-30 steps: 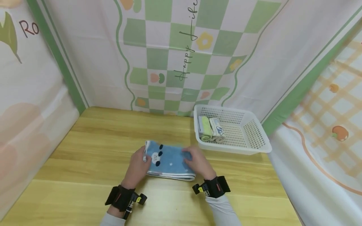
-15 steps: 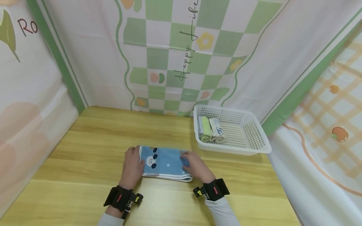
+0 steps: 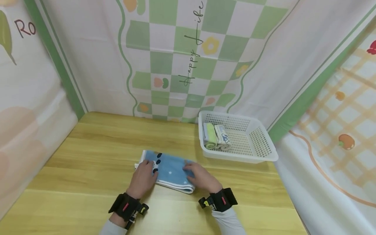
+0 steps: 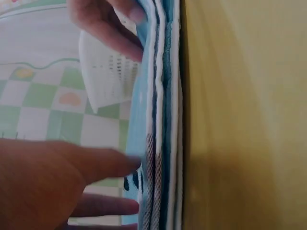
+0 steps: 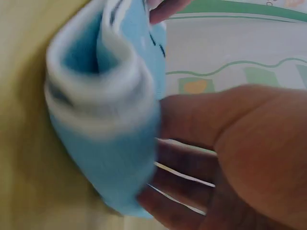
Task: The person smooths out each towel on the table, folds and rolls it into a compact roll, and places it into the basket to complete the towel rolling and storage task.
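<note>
A blue towel [image 3: 171, 167] lies folded on the wooden table in the head view, with white edging, a small animal face and stars. My left hand [image 3: 143, 179] rests its fingers on the towel's left part, partly covering the face. At the right end, the fingertips of my right hand [image 3: 202, 177] touch the towel's top. From the left wrist, the stacked layers of the towel [image 4: 160, 96] show edge-on, with extended fingers against the upper face. The right wrist view has the rounded fold of the towel [image 5: 105, 129], blurred, beside the spread fingers of the right hand [image 5: 254, 139].
A white perforated basket [image 3: 265, 156] stands at the back right of the table [image 3: 102, 143]. Inside, at its left end, are a rolled green towel [image 3: 210, 135] and a rolled white patterned towel [image 3: 223, 135]. Printed curtains [image 3: 97, 65] enclose the back and sides.
The left hand has released the towel's left edge and moved onto its top. The towel has shifted left and turned slightly, its right end nearer me. The right hand stays at that end.
</note>
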`<state>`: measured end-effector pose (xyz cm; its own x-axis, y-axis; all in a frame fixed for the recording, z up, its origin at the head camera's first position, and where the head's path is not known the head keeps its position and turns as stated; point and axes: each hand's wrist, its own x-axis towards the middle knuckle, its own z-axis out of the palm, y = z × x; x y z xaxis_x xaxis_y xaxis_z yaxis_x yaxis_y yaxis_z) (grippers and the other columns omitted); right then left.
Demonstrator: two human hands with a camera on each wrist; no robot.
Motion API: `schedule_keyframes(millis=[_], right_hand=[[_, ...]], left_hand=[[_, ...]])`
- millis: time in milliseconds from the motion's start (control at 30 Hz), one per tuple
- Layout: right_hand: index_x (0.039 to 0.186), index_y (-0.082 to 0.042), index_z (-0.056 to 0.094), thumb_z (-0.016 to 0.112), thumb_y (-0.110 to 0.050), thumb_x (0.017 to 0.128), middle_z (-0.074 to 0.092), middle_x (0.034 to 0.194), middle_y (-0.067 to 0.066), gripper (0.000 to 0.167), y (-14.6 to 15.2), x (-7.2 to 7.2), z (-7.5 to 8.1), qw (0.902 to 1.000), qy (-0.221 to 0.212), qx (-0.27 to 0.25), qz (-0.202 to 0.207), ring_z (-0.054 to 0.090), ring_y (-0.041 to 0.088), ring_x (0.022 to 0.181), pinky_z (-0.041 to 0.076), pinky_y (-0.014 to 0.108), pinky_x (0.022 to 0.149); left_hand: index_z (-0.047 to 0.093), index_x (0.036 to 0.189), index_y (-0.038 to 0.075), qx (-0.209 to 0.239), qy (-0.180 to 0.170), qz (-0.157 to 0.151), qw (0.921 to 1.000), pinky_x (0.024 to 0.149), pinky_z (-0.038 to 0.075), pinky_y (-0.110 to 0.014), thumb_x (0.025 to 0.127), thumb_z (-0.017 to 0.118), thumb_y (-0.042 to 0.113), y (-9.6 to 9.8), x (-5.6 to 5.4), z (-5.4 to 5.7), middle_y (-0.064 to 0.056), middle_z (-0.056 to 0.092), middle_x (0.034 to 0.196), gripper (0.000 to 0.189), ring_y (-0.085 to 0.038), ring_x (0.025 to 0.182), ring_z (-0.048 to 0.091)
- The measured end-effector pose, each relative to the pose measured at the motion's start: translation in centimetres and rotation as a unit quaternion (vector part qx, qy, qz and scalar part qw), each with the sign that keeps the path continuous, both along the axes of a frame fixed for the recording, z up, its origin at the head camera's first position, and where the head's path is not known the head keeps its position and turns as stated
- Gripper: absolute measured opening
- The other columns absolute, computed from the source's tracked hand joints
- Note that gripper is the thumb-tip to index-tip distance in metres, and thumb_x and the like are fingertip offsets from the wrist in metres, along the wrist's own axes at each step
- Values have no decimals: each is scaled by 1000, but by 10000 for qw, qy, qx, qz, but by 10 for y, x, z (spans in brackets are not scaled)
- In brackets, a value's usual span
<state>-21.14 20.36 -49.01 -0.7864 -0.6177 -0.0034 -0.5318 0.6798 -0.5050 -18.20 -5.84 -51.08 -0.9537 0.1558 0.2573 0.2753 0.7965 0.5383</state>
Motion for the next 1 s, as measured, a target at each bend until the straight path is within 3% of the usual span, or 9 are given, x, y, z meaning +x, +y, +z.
schedule_keyframes(millis=[133,300,400,500,600,700,867,1000], right_hand=[[130,11,62,68,1,89,60,137,27,42,3,2,8,9988,-363,201,251,54,42,132,46,52,110],[134,6,62,78,-11,85,56,143,26,55,3,8,13,9962,-746,359,286,52,41,134,49,47,107],[131,3,66,84,-12,77,61,138,24,58,-1,12,13,9976,-497,465,133,58,39,128,53,44,102],[124,0,72,85,-9,77,67,126,16,50,-9,15,10,9972,108,744,-30,64,32,115,55,41,97],[118,-2,75,83,-7,81,67,113,11,39,-17,16,8,9931,587,992,-201,64,24,102,56,37,90],[114,-2,77,82,-7,82,66,106,9,33,-23,16,6,9907,797,1058,-309,64,21,95,56,33,85],[115,-3,76,81,-13,85,66,105,9,32,-28,17,3,9886,884,1137,-430,64,20,93,57,32,82],[116,-5,76,82,-17,85,66,104,10,35,-31,20,0,9854,1086,1253,-383,64,19,90,57,31,79]], left_hand=[[59,124,-16,-50,-385,-600,9974,97,52,-55,92,73,11,-5,-18,1,-35,57,127,44,-46,118,57],[49,137,-17,-113,-850,-1456,9856,114,37,-60,96,67,9,-17,-49,-1,-39,43,146,53,-52,137,41],[46,141,-17,-126,-901,-1867,9782,118,29,-62,97,63,4,-21,-67,-2,-39,38,150,52,-54,142,34],[45,142,-16,-277,-825,-1964,9767,119,27,-63,98,62,3,-19,-80,0,-40,35,151,51,-56,143,29],[43,144,-15,-292,-812,-1776,9803,119,27,-62,99,63,5,-12,-81,4,-43,30,152,53,-56,144,27],[44,145,-13,-193,-967,-1606,9821,119,29,-60,99,65,12,-4,-74,9,-41,30,153,56,-53,145,28],[50,143,-8,-389,-1440,-1712,9739,118,34,-57,98,68,24,8,-56,9,-33,37,154,58,-47,145,34],[48,145,-9,-476,-1654,-1881,9670,120,31,-55,98,67,18,11,-54,7,-32,30,159,57,-46,148,30]])
